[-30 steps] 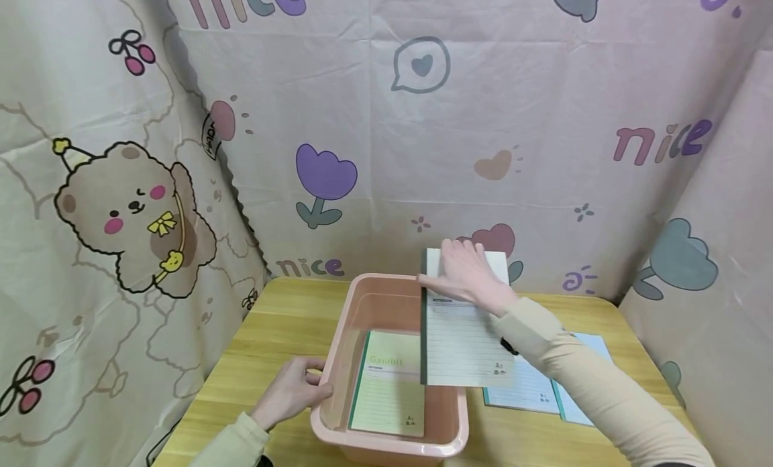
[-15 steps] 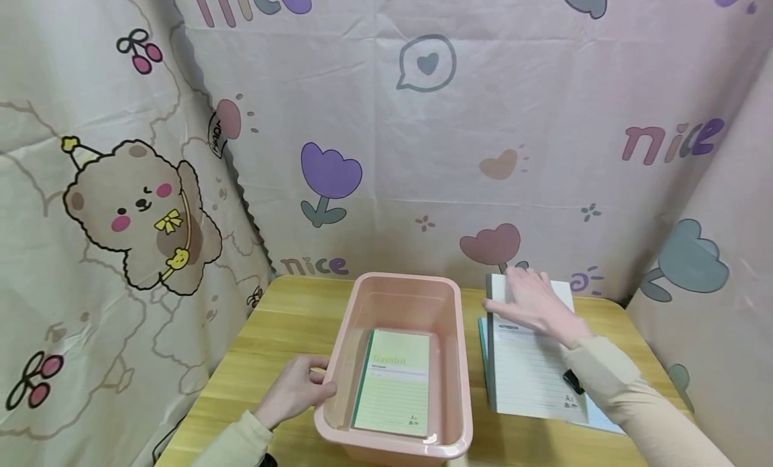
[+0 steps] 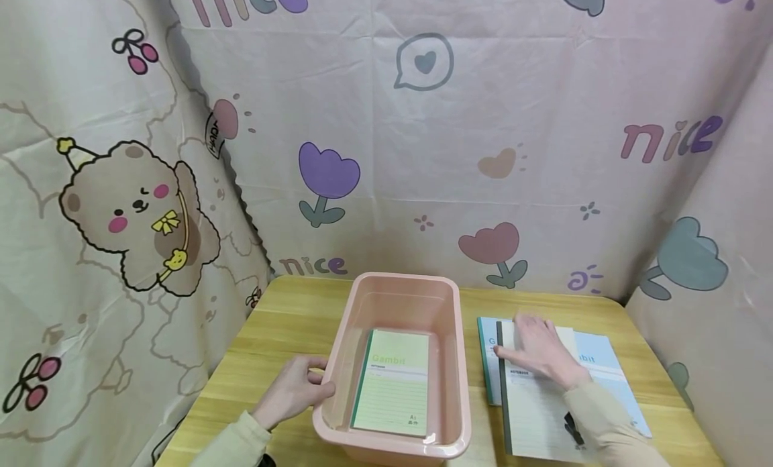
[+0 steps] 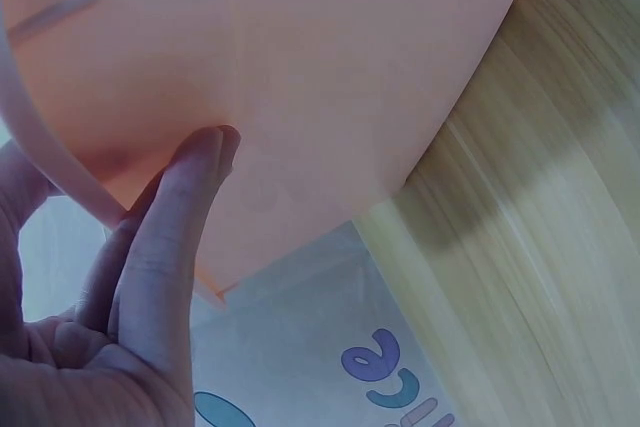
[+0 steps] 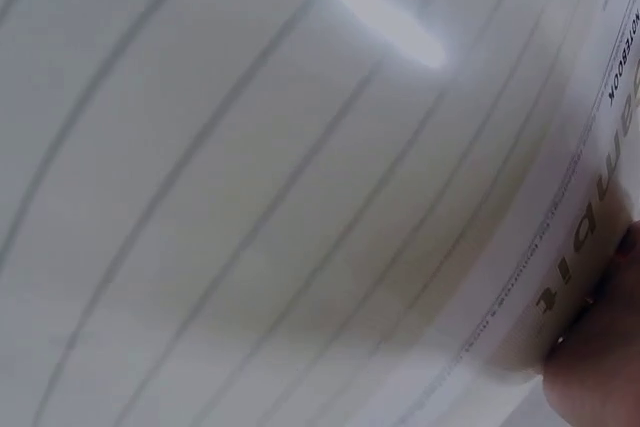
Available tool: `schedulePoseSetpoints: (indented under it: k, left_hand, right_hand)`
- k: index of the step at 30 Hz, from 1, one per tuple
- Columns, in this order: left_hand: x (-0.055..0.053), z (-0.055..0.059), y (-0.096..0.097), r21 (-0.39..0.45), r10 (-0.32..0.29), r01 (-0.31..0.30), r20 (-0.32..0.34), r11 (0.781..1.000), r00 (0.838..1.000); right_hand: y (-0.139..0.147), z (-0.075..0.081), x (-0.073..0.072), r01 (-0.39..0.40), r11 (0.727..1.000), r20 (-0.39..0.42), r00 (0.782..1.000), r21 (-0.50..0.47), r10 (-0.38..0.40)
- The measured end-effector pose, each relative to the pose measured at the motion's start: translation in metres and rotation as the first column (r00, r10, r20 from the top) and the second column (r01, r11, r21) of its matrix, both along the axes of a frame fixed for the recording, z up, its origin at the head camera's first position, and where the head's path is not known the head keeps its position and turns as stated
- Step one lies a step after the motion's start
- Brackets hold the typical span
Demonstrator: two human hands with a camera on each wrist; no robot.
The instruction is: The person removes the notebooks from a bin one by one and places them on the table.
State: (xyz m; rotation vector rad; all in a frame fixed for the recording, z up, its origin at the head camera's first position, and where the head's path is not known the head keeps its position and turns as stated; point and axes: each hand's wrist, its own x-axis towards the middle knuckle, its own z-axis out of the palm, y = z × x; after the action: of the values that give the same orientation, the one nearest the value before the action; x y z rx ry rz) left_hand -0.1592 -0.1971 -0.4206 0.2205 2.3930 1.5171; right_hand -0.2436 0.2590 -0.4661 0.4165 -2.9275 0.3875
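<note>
My left hand (image 3: 296, 390) grips the left rim of a pink plastic bin (image 3: 464, 373). In the left wrist view, the fingers (image 4: 165, 257) lie along the bin's outer wall (image 4: 340, 97). A pale green notebook (image 3: 395, 386) lies flat inside the bin. To the bin's right, my right hand (image 3: 543, 349) holds a whitish notebook (image 3: 534, 420) with a dark spine by its upper part. That notebook overlaps two light blue notebooks (image 3: 490, 373) on the table; whether it touches them cannot be told. Its lined cover (image 5: 250, 197) fills most of the right wrist view.
The wooden table (image 3: 290, 319) carries the bin and the notebooks. Behind it hangs a patterned curtain (image 3: 410, 151), with more curtain (image 3: 121, 339) on the left and right sides. A dark cord (image 3: 162, 440) shows near the table's left edge.
My right hand has carried the whitish notebook from above the bin's right side to the right and down, over the blue notebooks. The left hand has stayed on the bin's rim.
</note>
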Motion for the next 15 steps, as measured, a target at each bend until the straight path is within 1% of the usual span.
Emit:
schedulePoseSetpoints:
  k: [3,6,10,15]
  left_hand:
    - [0.0,0.0,0.0,0.004,-0.001,0.001,-0.008,1.0,1.0]
    - [0.001,0.001,0.0,0.001,0.004,-0.004,-0.01,1.0,1.0]
    - [0.0,0.001,0.001,0.002,0.004,-0.004,-0.003,1.0,1.0]
    - [0.0,0.001,0.0,0.006,0.003,-0.003,0.006,1.0,1.0]
  right_hand:
    - [-0.001,-0.019,0.002,0.008,1.0,0.017,1.0,-0.006,-0.008]
    - [-0.002,-0.034,0.002,0.012,1.0,0.031,0.999,-0.017,-0.012]
    - [-0.003,-0.05,0.003,0.021,1.0,0.056,0.998,-0.02,-0.02]
    - [-0.004,-0.065,0.004,0.029,0.999,0.103,0.994,-0.026,-0.026]
